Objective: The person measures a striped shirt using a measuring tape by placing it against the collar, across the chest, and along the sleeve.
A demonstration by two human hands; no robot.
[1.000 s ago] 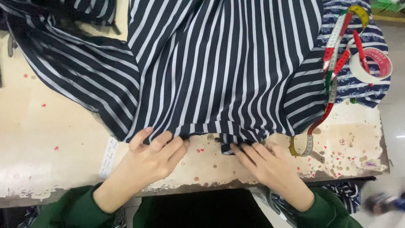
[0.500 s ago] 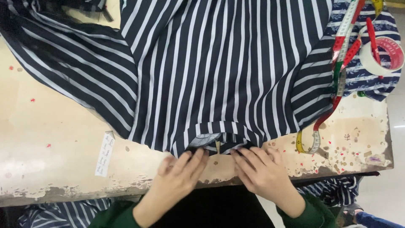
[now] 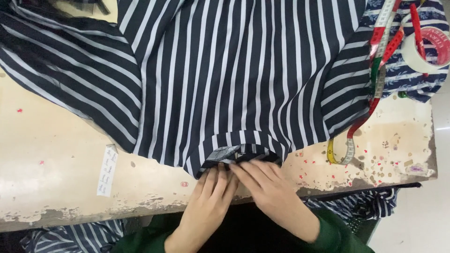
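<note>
A dark navy garment with white stripes (image 3: 225,75) lies spread over a worn cream table (image 3: 51,154). Its neck opening (image 3: 239,152) faces me at the near edge, with a pale inner label showing. My left hand (image 3: 208,197) and my right hand (image 3: 267,187) rest side by side with their fingertips pressed on the collar edge, fingers close together and almost overlapping. Green sleeves cover both wrists.
A measuring tape (image 3: 375,79) in red, green and yellow trails down the right side of the table. A roll of tape (image 3: 422,49) sits on patterned blue cloth (image 3: 412,79) at the far right. A white paper strip (image 3: 107,169) lies left of my hands. More striped cloth (image 3: 70,236) hangs below the table.
Both hands have come together from wider apart to the middle of the collar. The garment has shifted so the neck opening now shows between my fingers.
</note>
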